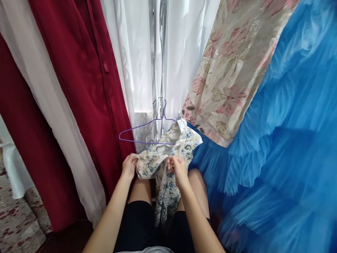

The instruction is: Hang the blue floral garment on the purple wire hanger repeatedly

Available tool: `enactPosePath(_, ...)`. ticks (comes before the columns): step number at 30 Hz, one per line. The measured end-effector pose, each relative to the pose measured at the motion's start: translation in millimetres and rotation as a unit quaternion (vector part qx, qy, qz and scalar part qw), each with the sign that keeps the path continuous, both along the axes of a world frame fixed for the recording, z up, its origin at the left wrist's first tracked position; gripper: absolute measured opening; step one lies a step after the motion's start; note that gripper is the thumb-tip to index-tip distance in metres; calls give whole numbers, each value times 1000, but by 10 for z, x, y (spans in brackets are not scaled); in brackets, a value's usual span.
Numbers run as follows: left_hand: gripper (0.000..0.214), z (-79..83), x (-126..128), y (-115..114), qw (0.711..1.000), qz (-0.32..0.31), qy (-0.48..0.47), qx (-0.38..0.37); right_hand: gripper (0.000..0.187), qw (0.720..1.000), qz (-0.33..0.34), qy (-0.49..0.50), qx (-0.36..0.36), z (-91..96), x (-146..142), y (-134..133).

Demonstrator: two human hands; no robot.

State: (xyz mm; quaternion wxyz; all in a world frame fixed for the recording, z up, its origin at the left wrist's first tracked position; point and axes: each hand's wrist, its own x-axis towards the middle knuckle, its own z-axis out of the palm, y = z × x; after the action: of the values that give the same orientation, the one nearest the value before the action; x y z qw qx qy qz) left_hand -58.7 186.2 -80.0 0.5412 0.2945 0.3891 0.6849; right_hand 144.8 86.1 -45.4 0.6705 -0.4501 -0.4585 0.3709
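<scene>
Both hands work on a small floral garment (168, 158), white with blue and yellow flowers, held in the middle of the scene just above the person's bare knees. The left hand (129, 167) is curled shut around the left edge of the cloth, fingers folded over a bunched corner. The right hand (178, 168) pinches the fabric a little to the right, fingertips pressed together on a fold, with the thumb hidden under the cloth. Between the two hands the fabric is stretched into a short band; below them a long strip hangs down between the legs, over the black shorts (139, 225).

The far right part of the garment is draped over the right shoulder of a thin purple wire hanger (143, 135). The left arm of the hanger is bare and sticks out to the left. Its hook rises to a metal rail or pole (157, 70) that runs up through white sheer curtains (131, 52).

To the left hangs dark red fabric (79, 88), crossed by a pale cloth (44, 105). To the right, a beige cloth with pink flowers (231, 70) hangs, and beside it, filling the right side, bright blue ruffled tulle (289, 147), which lies close against the person's right knee.
</scene>
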Motion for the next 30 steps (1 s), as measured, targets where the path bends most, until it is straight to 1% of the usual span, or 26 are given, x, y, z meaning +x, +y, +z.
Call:
enactPosePath(2, 16, -287, 194, -264, 998, -60, -9, -10, 29, 994, -82, 69, -6, -242, 109, -119)
enactPosePath(4, 22, -490, 377, -527, 991, -130, -14, -16, 27, 979, -161, 122, -9, -471, 229, -244)
enactPosePath(6, 30, -600, 529, -746, 980, -196, -18, -17, 24, 964, -217, 154, -11, -638, 332, -332)
enactPosePath(8, 33, -620, 631, -901, 967, -253, -30, -9, 23, 953, -250, 170, -9, -713, 394, -374)
enactPosePath(10, 30, -555, 676, -1006, 956, -291, -45, 11, 31, 949, -276, 155, 0, -692, 395, -394)
enactPosePath(12, 25, -420, 672, -1093, 950, -306, -46, 41, 35, 953, -289, 89, 15, -600, 329, -427)
enactPosePath(13, 23, -335, 657, -1135, 948, -309, -40, 58, 35, 961, -272, 42, 25, -540, 277, -453)
enactPosePath(14, 23, -242, 636, -1179, 947, -311, -30, 73, 34, 973, -229, -5, 33, -478, 218, -487)
enactPosePath(15, 23, -147, 612, -1221, 947, -310, -14, 87, 34, 985, -164, -41, 37, -419, 157, -526)
enactPosePath(16, 23, -56, 588, -1261, 947, -304, 6, 100, 38, 994, -84, -65, 35, -367, 99, -569)
enactPosePath(17, 23, 28, 567, -1296, 949, -292, 32, 113, 43, 997, -1, -77, 24, -323, 48, -614)
enactPosePath(18, 24, 99, 550, -1323, 951, -273, 67, 130, 49, 994, 74, -86, 7, -290, 6, -659)
enactPosePath(19, 23, 156, 542, -1340, 949, -252, 109, 153, 54, 987, 130, -95, -9, -264, -25, -704)
enactPosePath(20, 23, 199, 544, -1344, 943, -235, 154, 179, 57, 980, 166, -108, -19, -244, -44, -747)
enactPosePath(21, 23, 230, 560, -1336, 932, -225, 196, 204, 58, 974, 186, -125, -19, -226, -52, -787)
enactPosePath(23, 22, 270, 636, -1278, 903, -234, 262, 247, 53, 968, 187, -165, 4, -183, -38, -857)
enactPosePath(25, 23, 310, 762, -1176, 870, -294, 289, 270, 44, 967, 151, -204, 28, -120, 13, -917)
enactPosePath(27, 25, 368, 915, -1048, 836, -372, 287, 284, 37, 967, 102, -231, 40, -47, 98, -975)
enactPosePath(28, 27, 399, 989, -980, 819, -401, 289, 292, 35, 968, 80, -232, 45, -16, 151, -1005)
enactPosePath(30, 35, 439, 1118, -853, 781, -424, 326, 322, 32, 976, 49, -206, 51, 19, 269, -1070)
